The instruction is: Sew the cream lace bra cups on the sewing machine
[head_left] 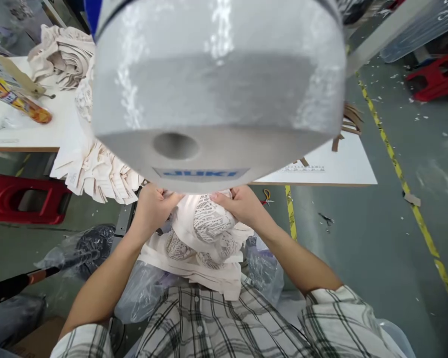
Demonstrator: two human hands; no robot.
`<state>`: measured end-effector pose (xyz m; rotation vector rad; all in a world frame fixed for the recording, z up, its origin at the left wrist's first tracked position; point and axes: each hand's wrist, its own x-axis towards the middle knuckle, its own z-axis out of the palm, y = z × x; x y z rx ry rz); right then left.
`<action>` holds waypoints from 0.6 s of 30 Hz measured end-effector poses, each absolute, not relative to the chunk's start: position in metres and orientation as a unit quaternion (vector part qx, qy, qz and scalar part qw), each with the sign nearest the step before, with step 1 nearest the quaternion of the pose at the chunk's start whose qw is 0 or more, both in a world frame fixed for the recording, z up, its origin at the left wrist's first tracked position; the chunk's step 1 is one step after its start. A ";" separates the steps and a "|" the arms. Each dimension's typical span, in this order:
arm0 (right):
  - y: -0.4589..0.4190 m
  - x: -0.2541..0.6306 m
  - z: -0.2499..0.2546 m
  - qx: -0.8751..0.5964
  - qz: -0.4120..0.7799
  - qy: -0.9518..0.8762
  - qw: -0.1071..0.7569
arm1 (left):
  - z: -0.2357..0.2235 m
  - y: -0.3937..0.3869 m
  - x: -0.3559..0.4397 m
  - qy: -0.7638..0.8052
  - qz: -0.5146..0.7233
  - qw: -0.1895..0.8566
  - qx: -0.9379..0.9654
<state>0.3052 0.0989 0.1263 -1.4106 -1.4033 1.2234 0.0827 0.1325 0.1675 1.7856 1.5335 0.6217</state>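
Note:
In the head view my left hand [154, 208] and my right hand [243, 203] are at the front edge of the table, right under a large grey JUKI sewing machine [216, 94]. Between them is a cream lace bra [213, 219], its patterned cup facing up. Each hand grips one side of it, thumbs stretched inward on the fabric. Some of my fingertips and the bra's far edge are hidden by the machine head. More cream lace pieces [194, 271] hang below it down to my lap.
On the left of the white table [7, 134] lie strips of cream fabric [100, 171], a folded fabric pile [65, 57] and a yellow-orange bottle [20, 99]. A red stool [56, 201] stands at left. Yellow-handled snips [266, 196] and dark scissors [326, 219] appear at lower right.

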 end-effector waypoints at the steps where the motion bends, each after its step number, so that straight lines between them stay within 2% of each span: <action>1: 0.100 0.305 0.126 -0.556 0.479 -0.554 0.392 | 0.167 0.135 0.082 0.585 0.246 0.335 0.696; 10: 0.105 0.308 0.119 -0.541 0.526 -0.517 0.405 | 0.169 0.143 0.081 0.542 0.255 0.296 0.744; 15: 0.096 0.302 0.086 -0.505 0.584 -0.461 0.437 | 0.171 0.144 0.077 0.554 0.243 0.296 0.739; 18: 0.083 0.301 0.060 -0.441 0.626 -0.523 0.374 | 0.173 0.145 0.074 0.550 0.259 0.298 0.736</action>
